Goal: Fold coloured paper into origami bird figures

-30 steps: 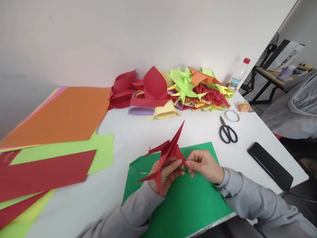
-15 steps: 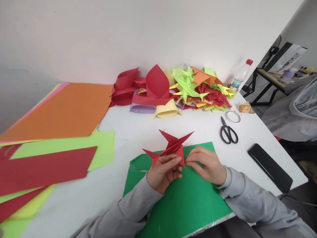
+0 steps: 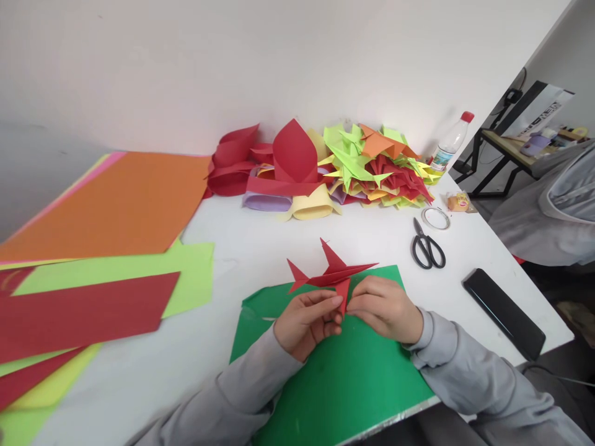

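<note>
Gray-sleeved hands are over the green board (image 3: 357, 378), near edge of the tabletop (image 3: 223, 337). Left hand (image 3: 307, 322): fingers holding the downward wing of the red model (image 3: 331, 276), thumb on top. Right hand (image 3: 388, 310): fingers pinched narrow on the same wing's right edge (exact contact hidden behind the fingertips). Model is held just above the board's far edge, its long point aimed right, two other points up and left.

Left side: red strip (image 3: 88, 316) on top of a lime sheet (image 3: 193, 279), with yellow and more red poking out below. Right side: black phone (image 3: 504, 314) by the tabletop's edge, lying at a slant.

Farther out: scissors (image 3: 427, 248), blades shut, pointing away; tape roll (image 3: 449, 220) just past them; wrapped snack (image 3: 458, 202) beside it. Orange sheet (image 3: 106, 204) lies at far left over pink and yellow ones.

Against the wall: curled red pieces (image 3: 295, 152), a yellow tube (image 3: 312, 204), then the folded pile (image 3: 397, 176) in lime, orange, red. Bottle (image 3: 449, 147), red cap, is right of the pile, leaning in view.
</note>
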Available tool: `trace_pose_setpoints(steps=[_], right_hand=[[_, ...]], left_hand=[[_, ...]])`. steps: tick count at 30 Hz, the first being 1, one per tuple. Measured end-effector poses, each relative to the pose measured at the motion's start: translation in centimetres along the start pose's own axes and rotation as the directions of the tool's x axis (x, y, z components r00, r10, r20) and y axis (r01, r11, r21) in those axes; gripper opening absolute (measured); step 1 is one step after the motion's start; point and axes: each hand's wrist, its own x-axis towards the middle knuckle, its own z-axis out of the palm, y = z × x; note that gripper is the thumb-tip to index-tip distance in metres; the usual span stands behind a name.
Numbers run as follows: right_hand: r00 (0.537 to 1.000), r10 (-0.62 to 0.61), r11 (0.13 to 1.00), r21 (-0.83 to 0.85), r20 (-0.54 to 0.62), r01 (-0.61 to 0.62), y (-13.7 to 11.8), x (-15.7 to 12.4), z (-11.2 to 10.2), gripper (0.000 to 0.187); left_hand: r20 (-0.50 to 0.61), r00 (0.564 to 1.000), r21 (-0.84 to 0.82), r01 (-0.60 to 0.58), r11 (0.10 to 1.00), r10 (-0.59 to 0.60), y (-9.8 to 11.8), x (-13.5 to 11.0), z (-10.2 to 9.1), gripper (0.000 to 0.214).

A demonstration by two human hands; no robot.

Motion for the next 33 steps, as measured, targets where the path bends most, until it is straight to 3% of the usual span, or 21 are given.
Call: trace_pose_setpoints(steps=[6,9,11,14,16,18,21,24,28,33], right_hand=[[0.986,0.159,0.979,0.123,0.052,-0.165,-0.3,-0.3,0.2,0.014],[0.939,0.329,0.907,0.242,0.102,-0.344,-0.4,-0.3,0.4,0.014],[0.861,0.476,0.784,0.356,0.179,-0.508,-0.2,-0.3,0.5,0.017],[0.662,0.639,0.432,0.529,0.392,-0.73,0.1,-0.3,0.7,0.029],[0.533,0.676,0.217,0.553,0.51,-0.804,0.2,-0.2,0.8,0.034],[0.442,0.697,0.1,0.534,0.564,-0.839,0.2,0.0,0.7,0.034],[0.36,0.716,-0.006,0.521,0.598,-0.854,0.1,0.2,0.6,0.029],[0.316,0.724,-0.072,0.523,0.613,-0.849,-0.1,0.4,0.5,0.024],[0.303,0.72,-0.109,0.533,0.624,-0.839,-0.1,0.4,0.6,0.025],[0.345,0.706,-0.094,0.565,0.619,-0.82,0.0,0.3,0.7,0.029]], left_hand=[[-0.062,0.998,-0.053,-0.031,0.998,0.027,-0.1,0.0,0.1,0.04],[-0.084,0.995,-0.047,-0.053,0.997,0.049,-0.2,0.0,0.3,0.04],[-0.093,0.993,-0.036,-0.074,0.997,0.071,-0.2,-0.1,0.5,0.041],[-0.093,0.989,-0.009,-0.113,0.994,0.112,-0.4,-0.1,0.6,0.041],[-0.084,0.987,0.011,-0.136,0.991,0.136,-0.6,0.0,0.6,0.04],[-0.067,0.986,0.029,-0.152,0.988,0.154,-0.8,0.0,0.5,0.038],[-0.028,0.982,0.044,-0.183,0.982,0.184,-1.0,0.2,0.2,0.035],[0.04,0.978,0.041,-0.206,0.978,0.205,-1.1,0.3,-0.2,0.031],[0.109,0.97,0.069,-0.224,0.972,0.215,-1.1,0.3,-0.5,0.029],[0.054,0.979,0.07,-0.202,0.977,0.198,-1.1,0.2,-0.5,0.031]])
